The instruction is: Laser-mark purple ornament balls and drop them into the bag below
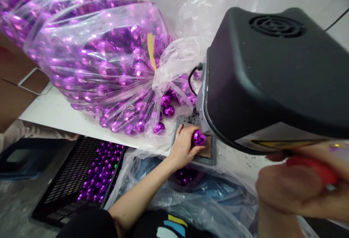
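My left hand (183,144) has its fingers around a shiny purple ball (199,137), over a brown pad (207,148) on a grey metal base plate (214,154). Just right of that plate rises a large black machine housing (261,81) with a round vent on top. At the right edge my right hand (294,187), blurred, is wrapped round a red handle (313,169) on the machine. A few loose purple balls (168,111) lie behind the base plate, at the mouth of a clear bag.
A big clear bag of purple balls (103,56) fills the back left of the white table (60,109). Below stands a black crate (60,183) with small purple pieces. Clear plastic (212,209) hangs at the front edge. Another person's sleeve (29,130) shows at far left.
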{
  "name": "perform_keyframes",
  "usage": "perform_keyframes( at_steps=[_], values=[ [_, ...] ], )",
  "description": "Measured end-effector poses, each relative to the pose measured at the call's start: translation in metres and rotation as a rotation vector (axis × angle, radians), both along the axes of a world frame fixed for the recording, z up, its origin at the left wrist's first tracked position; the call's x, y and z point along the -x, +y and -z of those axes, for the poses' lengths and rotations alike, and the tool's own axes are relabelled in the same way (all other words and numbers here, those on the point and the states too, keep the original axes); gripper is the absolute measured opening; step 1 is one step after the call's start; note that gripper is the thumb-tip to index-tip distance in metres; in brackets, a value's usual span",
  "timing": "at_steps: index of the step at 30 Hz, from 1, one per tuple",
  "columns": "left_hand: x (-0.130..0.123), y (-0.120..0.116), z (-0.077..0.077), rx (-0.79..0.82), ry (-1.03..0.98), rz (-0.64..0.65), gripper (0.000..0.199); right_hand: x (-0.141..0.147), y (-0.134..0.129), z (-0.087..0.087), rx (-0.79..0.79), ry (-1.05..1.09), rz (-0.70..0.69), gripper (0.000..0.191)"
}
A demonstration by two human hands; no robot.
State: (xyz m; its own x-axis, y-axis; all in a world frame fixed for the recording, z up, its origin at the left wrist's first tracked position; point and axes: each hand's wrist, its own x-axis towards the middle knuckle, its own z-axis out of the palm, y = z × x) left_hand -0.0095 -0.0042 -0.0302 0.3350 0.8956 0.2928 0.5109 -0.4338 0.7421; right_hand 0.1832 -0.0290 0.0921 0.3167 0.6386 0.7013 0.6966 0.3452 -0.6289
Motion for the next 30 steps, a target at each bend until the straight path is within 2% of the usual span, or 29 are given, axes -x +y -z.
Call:
perform_keyframes(
  at_steps=[2, 4, 8, 10, 11, 13, 15, 16, 18, 21, 23, 25, 28, 30],
  values=[
    [0.002, -0.006, 0.001, -0.039, -0.018, -0.017, 0.044, 0.003, 0.012, -0.028, -0.100, 0.007, 0.044, 0.039],
    [0.007, -0.017, 0.001, -0.079, -0.042, -0.002, 0.045, 0.004, 0.026, -0.043, -0.217, -0.007, 0.101, 0.045],
    [0.028, -0.037, -0.007, -0.111, -0.004, 0.122, 0.062, 0.004, 0.042, -0.042, -0.217, -0.027, 0.106, 0.048],
    [0.039, -0.033, -0.018, -0.131, 0.041, 0.128, 0.059, 0.003, 0.042, -0.038, -0.214, -0.017, 0.113, 0.050],
    [0.045, -0.025, -0.025, -0.152, 0.078, 0.078, 0.050, 0.002, 0.042, -0.037, -0.214, -0.011, 0.117, 0.050],
    [0.053, 0.000, -0.037, -0.192, 0.217, -0.135, 0.033, 0.002, 0.041, -0.037, -0.216, -0.008, 0.113, 0.049],
    [0.056, 0.031, -0.047, -0.167, 0.450, -0.403, 0.031, 0.004, 0.041, -0.041, -0.233, -0.024, 0.096, 0.047],
    [0.057, 0.047, -0.050, -0.129, 0.571, -0.475, 0.032, 0.004, 0.041, -0.043, -0.245, -0.041, 0.086, 0.046],
    [0.056, 0.072, -0.052, -0.055, 0.754, -0.511, 0.035, 0.007, 0.041, -0.046, -0.271, -0.082, 0.073, 0.047],
    [0.054, 0.088, -0.048, -0.016, 0.846, -0.468, 0.035, 0.011, 0.041, -0.051, -0.277, -0.100, 0.081, 0.052],
    [0.055, 0.087, -0.046, -0.021, 0.820, -0.427, 0.037, 0.014, 0.041, -0.054, -0.268, -0.089, 0.082, 0.053],
    [0.059, 0.078, -0.048, -0.020, 0.705, -0.366, 0.043, 0.016, 0.042, -0.057, -0.252, -0.068, 0.068, 0.053],
    [0.063, 0.059, -0.057, 0.090, 0.272, -0.271, 0.048, 0.018, 0.045, -0.061, -0.223, -0.025, 0.036, 0.053],
    [0.063, 0.045, -0.062, 0.304, -0.130, -0.175, 0.044, 0.018, 0.046, -0.062, -0.209, -0.011, 0.027, 0.055]
  ],
)
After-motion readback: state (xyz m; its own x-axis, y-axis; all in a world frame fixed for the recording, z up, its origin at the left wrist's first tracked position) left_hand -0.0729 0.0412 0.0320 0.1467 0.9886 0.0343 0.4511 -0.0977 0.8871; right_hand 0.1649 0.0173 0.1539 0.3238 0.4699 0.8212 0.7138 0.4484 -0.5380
